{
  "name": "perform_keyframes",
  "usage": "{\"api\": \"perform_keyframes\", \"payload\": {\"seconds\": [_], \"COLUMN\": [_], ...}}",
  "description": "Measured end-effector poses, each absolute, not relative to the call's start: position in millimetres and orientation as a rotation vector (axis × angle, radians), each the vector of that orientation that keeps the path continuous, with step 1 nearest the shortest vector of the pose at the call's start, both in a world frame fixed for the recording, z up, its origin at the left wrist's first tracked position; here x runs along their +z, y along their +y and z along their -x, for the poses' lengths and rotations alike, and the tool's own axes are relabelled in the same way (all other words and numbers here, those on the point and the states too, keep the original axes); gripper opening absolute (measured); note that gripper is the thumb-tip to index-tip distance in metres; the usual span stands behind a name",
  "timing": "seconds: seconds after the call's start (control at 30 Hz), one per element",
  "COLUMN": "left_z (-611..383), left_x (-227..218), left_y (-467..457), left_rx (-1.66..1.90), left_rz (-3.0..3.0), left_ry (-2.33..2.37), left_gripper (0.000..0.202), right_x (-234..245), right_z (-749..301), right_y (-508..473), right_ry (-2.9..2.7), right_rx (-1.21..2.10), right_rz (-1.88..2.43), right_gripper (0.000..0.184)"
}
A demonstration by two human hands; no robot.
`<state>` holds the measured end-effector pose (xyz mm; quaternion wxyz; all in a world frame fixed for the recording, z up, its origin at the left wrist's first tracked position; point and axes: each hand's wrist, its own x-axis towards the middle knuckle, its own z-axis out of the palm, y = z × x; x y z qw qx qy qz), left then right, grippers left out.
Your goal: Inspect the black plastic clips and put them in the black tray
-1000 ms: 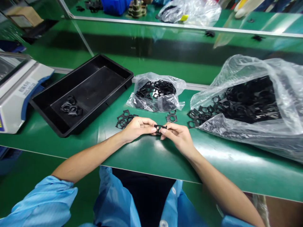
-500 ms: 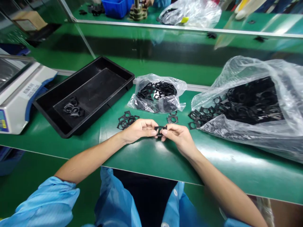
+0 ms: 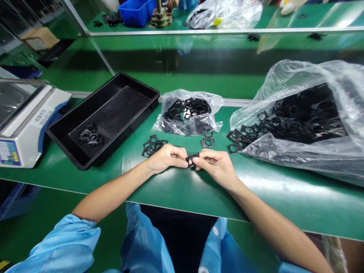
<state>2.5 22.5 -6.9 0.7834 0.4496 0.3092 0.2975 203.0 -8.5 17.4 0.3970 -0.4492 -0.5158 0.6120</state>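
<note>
Between my two hands is a small black plastic frame [image 3: 192, 160] with a round opening, held just above the green tabletop and tilted. My left hand [image 3: 168, 159] pinches its left end between thumb and fingers. The right end is gripped the same way by my right hand [image 3: 215, 163]. Just beyond my left hand lies a loose pile of similar black frames [image 3: 152, 146]. A separate black frame [image 3: 207, 142] rests on the table beyond my right hand. My fingers cover part of the held piece.
A black tray [image 3: 127, 123] with a few frames stands at left, beside a white weighing scale [image 3: 31, 125]. Behind my hands sits a small clear bag [image 3: 187, 127] of frames. A large clear bag [image 3: 284, 155] spills frames at right. Past a rail, a blue bin [image 3: 135, 13] stands.
The black frame has been tilted in my fingers, so its opening shows less now. Both hands still hold it in about the same place. The whole view has shifted slightly.
</note>
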Motion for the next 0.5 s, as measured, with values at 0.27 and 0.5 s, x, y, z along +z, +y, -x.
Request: {"api": "perform_keyframes", "payload": {"seconds": [0.27,0.5], "left_z": [-4.3,-8.3], "left_x": [-5.5,-9.8], "left_y": [20.8,17.7], "left_rx": [0.676,0.828], "left_rz": [-0.954,-0.972], "left_ry": [0.652,0.8], "left_gripper": [0.038,0.035], "right_x": [15.1,15.8], "right_z": [-201.9,-202.8], "right_y": [-7.3,-10.1], "right_ry": [-1.199,-1.429], "right_rx": [1.696,1.24], "right_rz": [1.131,1.247], "right_gripper": [0.044,0.044]}}
